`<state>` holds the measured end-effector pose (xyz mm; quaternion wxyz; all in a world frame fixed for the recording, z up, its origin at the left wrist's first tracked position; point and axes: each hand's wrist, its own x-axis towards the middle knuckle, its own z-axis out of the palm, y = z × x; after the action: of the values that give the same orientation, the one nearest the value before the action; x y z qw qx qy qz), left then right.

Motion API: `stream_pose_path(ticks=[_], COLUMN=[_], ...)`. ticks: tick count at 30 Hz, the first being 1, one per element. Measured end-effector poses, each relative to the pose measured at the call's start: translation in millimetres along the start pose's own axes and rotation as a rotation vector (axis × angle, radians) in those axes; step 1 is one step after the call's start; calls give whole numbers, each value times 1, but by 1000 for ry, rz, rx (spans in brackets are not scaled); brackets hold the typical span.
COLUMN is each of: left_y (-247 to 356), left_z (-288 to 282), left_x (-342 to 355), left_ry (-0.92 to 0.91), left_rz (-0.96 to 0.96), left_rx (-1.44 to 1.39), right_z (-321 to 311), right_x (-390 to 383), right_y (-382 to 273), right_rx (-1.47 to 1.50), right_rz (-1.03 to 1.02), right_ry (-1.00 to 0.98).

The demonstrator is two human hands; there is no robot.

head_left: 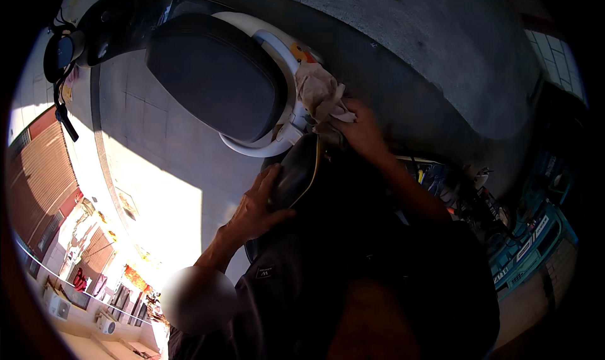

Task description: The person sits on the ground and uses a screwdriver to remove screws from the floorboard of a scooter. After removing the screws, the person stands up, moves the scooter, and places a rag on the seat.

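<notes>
The right hand (360,130) was closed on a crumpled beige cloth (318,90), held at the rear of the white grab rail (292,135) behind a dark scooter seat (214,76). The left hand (253,207), thumb and fingers apart, rested against a rounded black pad (297,170) with yellow edging, near the rail.

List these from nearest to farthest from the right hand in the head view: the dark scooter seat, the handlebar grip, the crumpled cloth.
1. Crumpled cloth: in the right hand, at its fingers.
2. Dark scooter seat: left of the hand, past the cloth.
3. Handlebar grip: at the picture's far left, beyond the seat.
</notes>
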<state>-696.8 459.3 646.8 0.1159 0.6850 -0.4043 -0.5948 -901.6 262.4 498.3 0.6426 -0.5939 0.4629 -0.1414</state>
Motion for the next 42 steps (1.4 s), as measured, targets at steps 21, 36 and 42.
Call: stream_pose_path(ticks=[21, 36, 42], left_y=[50, 85, 77], left_z=[9, -11, -16], left_x=[74, 104, 109], left_ry=[131, -16, -45], left_rz=[78, 57, 144], left_rx=[204, 318, 303], right_z=[-13, -23, -8], right_x=[-25, -31, -46], right_y=[-15, -8, -4], right_rx=[124, 528, 297], right_rz=[106, 421, 293], right_ry=[-143, -64, 71])
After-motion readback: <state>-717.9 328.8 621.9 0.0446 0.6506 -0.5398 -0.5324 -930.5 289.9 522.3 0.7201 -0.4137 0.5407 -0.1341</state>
